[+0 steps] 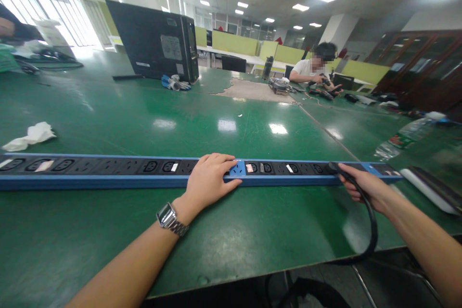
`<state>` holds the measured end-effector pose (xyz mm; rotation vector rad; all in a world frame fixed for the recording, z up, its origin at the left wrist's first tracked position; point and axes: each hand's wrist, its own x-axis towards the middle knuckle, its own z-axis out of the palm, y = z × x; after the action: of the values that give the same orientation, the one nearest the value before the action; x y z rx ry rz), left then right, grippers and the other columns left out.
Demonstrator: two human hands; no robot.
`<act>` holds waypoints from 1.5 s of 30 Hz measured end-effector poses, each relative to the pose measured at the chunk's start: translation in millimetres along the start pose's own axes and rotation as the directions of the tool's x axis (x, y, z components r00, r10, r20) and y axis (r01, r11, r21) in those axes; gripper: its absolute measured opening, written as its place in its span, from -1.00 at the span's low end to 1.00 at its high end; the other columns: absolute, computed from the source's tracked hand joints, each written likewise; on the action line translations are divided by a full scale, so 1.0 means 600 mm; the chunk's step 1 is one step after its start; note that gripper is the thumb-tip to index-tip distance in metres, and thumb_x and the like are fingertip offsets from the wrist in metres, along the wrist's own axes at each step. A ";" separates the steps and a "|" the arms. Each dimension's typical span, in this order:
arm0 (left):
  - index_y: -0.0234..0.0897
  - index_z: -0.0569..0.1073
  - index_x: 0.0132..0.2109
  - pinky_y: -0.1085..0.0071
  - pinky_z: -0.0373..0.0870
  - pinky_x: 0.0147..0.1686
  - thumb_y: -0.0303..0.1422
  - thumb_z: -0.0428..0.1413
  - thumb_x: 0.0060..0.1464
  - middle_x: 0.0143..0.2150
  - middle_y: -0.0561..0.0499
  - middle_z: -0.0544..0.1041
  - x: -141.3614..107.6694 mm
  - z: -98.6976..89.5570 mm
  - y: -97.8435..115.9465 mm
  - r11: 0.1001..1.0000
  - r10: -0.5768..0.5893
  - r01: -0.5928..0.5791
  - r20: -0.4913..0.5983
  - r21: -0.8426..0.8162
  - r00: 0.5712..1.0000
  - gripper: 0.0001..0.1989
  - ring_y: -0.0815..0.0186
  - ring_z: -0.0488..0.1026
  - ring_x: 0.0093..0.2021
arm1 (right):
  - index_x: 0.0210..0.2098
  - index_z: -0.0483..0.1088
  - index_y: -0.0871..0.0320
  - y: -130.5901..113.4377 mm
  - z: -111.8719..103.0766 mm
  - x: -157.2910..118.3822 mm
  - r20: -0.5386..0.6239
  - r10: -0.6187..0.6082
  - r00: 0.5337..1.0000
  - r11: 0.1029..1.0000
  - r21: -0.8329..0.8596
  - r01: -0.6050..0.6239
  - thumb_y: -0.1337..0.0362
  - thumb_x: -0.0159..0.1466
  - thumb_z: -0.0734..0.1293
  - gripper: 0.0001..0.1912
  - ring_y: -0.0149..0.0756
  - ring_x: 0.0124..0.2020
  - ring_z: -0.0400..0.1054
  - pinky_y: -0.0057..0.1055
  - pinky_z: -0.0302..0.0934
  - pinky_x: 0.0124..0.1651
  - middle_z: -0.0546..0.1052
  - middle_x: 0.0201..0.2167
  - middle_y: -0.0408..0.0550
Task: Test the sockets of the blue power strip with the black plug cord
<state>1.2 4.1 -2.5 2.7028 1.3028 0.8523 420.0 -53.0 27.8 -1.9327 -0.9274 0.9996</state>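
A long blue and black power strip (133,167) lies across the green table, with rows of sockets along its upper face. My left hand (210,178) grips it near the middle, fingers over the top and thumb along the near side, next to a blue socket (237,168). Toward the strip's right end, my right hand (364,184) is closed around a black power plug (333,168), which is up against a socket. Whether the plug is fully seated I cannot tell. Its thick black cable (374,228) loops down past the table's front edge.
A black computer tower (155,41) stands at the back left, with gloves (175,83) beside it. Crumpled tissue (31,136) lies at left. A plastic bottle (407,135) lies at right, near a black and white object (431,190). Across the table, another person (312,70) handles something.
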 end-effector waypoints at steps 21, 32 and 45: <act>-0.17 0.34 0.17 0.20 0.38 -0.01 -0.36 0.09 0.14 0.07 -0.11 0.50 -0.067 -0.070 -0.026 0.973 0.211 -0.211 -0.003 -0.094 0.977 -0.57 0.13 0.45 0.04 | -0.25 0.49 0.22 -0.146 0.371 -0.240 0.725 -0.422 0.544 0.905 0.296 0.306 0.16 0.17 0.40 -0.74 -0.42 -0.47 0.38 -0.51 0.24 -0.45 0.52 -0.41 -0.10; -0.21 0.33 0.13 0.22 0.42 0.06 -0.28 0.12 0.19 0.05 -0.10 0.51 -0.075 -0.099 -0.076 0.965 -0.257 0.172 -0.590 -0.197 0.765 -0.62 0.20 0.49 0.00 | -0.52 0.38 0.20 -0.034 0.331 -0.187 0.326 -0.410 0.852 0.881 0.386 0.276 -0.05 0.15 0.41 -0.58 -0.39 -0.58 0.32 -0.47 0.19 -0.48 0.43 -0.63 -0.13; -0.20 0.44 0.10 0.20 0.39 0.08 -0.05 0.01 0.21 0.04 -0.10 0.56 -0.091 -0.116 -0.124 0.976 -0.147 0.144 -0.008 -0.163 0.989 -0.56 0.13 0.50 0.01 | -0.53 0.37 0.16 0.033 0.308 -0.161 0.206 -0.509 0.836 0.859 0.173 0.481 -0.02 0.28 0.30 -0.58 -0.36 -0.58 0.28 -0.43 0.15 -0.45 0.38 -0.66 -0.15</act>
<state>-113.4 -1.9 12.8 2.4491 1.3512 0.9269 223.1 -90.1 -33.7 -1.3765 -1.3953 0.9589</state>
